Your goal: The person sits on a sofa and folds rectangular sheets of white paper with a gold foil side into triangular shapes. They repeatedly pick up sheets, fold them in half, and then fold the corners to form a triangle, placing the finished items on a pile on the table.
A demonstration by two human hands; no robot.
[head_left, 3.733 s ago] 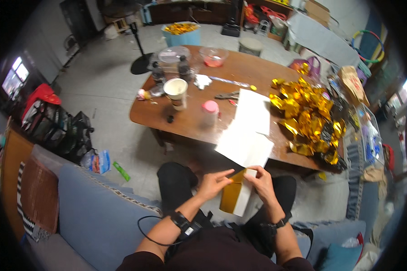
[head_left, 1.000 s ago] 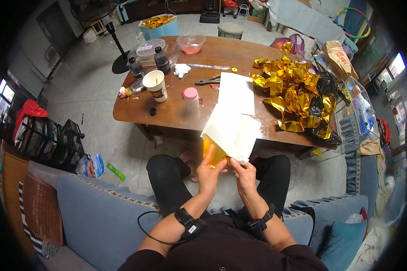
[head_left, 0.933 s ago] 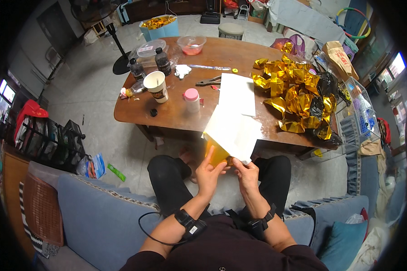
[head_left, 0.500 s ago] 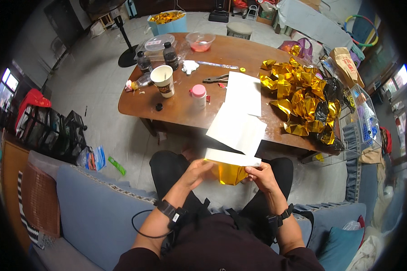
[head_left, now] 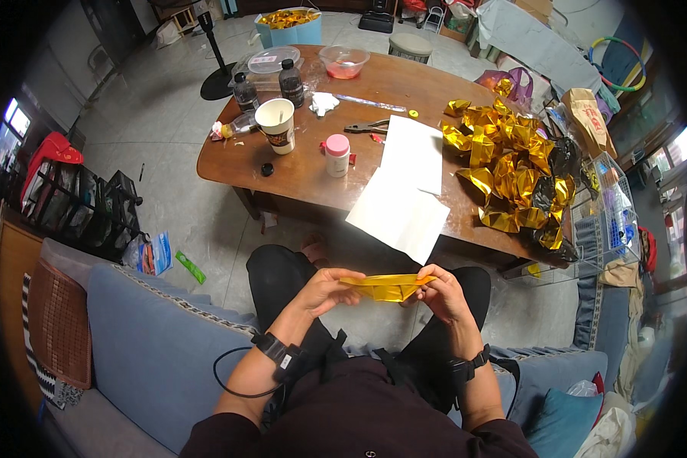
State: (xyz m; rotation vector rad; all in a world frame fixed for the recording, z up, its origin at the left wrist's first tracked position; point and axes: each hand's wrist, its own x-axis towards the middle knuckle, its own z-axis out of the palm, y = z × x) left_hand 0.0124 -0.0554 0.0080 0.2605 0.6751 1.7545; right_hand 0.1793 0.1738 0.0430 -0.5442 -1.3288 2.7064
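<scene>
A folded piece of shiny gold foil paper point(head_left: 388, 286) lies flat between both my hands, above my lap. My left hand point(head_left: 324, 290) grips its left end and my right hand point(head_left: 440, 291) pinches its right end. I sit on a blue sofa point(head_left: 160, 343) facing a brown wooden table point(head_left: 313, 172). Two white sheets point(head_left: 404, 191) lie on the table's near side, one hanging over the edge just beyond my hands. A heap of crumpled gold foil shapes point(head_left: 511, 164) covers the table's right part.
On the table stand a paper cup point(head_left: 275, 124), two dark bottles point(head_left: 267, 82), a pink-lidded jar point(head_left: 337, 154), a pink bowl point(head_left: 344, 61) and pliers point(head_left: 366, 127). A wire basket point(head_left: 614, 210) stands right of the table, a black rack point(head_left: 76, 206) to the left.
The gold paper, held upright near the white sheet's edge a second ago, now lies horizontal and lower over my lap. My view has tilted closer to the table.
</scene>
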